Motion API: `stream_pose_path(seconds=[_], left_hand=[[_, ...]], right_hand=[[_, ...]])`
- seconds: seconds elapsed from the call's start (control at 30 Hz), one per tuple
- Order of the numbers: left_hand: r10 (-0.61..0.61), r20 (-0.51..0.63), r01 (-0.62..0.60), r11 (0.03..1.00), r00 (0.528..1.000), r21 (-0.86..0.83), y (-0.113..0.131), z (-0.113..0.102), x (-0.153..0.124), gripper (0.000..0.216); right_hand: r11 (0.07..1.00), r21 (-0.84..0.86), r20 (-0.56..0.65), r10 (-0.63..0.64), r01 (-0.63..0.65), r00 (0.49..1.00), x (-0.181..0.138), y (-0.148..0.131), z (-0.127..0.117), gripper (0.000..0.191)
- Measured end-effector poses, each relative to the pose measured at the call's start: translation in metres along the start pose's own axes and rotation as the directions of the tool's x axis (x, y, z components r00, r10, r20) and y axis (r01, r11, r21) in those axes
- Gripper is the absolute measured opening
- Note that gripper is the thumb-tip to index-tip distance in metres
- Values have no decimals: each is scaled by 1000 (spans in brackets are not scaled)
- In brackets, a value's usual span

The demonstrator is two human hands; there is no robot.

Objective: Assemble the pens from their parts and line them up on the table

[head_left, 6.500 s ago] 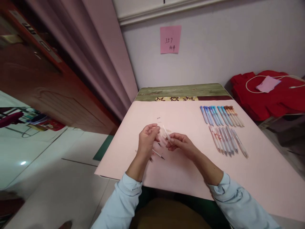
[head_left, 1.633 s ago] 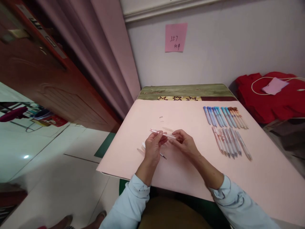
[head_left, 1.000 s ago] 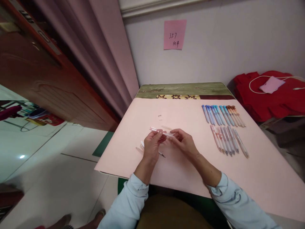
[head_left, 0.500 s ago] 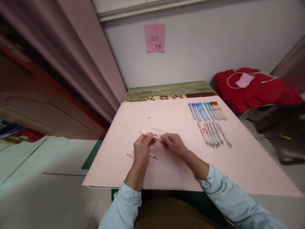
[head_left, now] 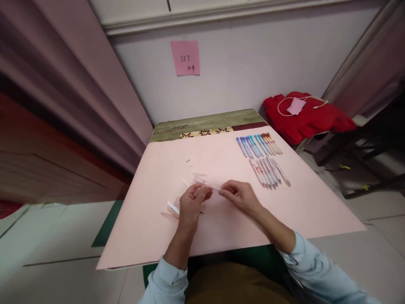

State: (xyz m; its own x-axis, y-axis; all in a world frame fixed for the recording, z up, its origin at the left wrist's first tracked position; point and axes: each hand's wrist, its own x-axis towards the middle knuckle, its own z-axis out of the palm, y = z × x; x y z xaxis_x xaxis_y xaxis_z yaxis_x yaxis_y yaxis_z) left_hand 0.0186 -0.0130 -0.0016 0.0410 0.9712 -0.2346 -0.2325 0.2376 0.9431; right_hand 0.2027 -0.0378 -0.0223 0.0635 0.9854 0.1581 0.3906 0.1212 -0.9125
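Observation:
My left hand (head_left: 191,205) and my right hand (head_left: 238,195) meet over the middle of the pink sheet (head_left: 310,207), each pinching one end of a clear pen (head_left: 202,184) that lies almost level between them. The pen's left end sticks out past my left fingers. Loose pen parts (head_left: 171,209) lie on the sheet just left of my left hand. A few small pieces (head_left: 188,161) lie farther back.
Two rows of finished pens lie at the right of the sheet: a blue and brown row (head_left: 257,145) behind, a clear row (head_left: 268,171) in front. A red cloth (head_left: 305,118) with a white cable sits beyond the table's right corner. A pink note (head_left: 185,58) hangs on the wall.
The view has swung right, so everything sits farther left in the picture. My hands have stayed together on the pen and dropped a little lower toward the sheet.

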Motion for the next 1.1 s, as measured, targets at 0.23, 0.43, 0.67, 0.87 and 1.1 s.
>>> stream_pose_path(seconds=[0.23, 0.43, 0.67, 0.87, 1.1], left_hand=[[60, -153, -49, 996, 986, 71, 15, -37, -6, 42], [101, -248, -94, 995, 964, 38, 22, -68, -5, 38], [197, -436, -210, 978, 878, 20, 30, -111, -6, 29], [239, -477, -230, 970, 846, 79, 22, -138, -3, 28], [377, -514, -270, 923, 770, 273, -13, -146, 6, 23]], right_hand=[[698, -397, -739, 142, -596, 659, -26, 67, -147, 38], [547, -516, -682, 204, -660, 702, -28, 102, -170, 41], [508, -564, -633, 241, -651, 736, -33, 93, -160, 43], [505, -581, -634, 211, -638, 744, -48, 101, -167, 38], [721, -481, -636, 104, -499, 765, -18, 34, -128, 32]])
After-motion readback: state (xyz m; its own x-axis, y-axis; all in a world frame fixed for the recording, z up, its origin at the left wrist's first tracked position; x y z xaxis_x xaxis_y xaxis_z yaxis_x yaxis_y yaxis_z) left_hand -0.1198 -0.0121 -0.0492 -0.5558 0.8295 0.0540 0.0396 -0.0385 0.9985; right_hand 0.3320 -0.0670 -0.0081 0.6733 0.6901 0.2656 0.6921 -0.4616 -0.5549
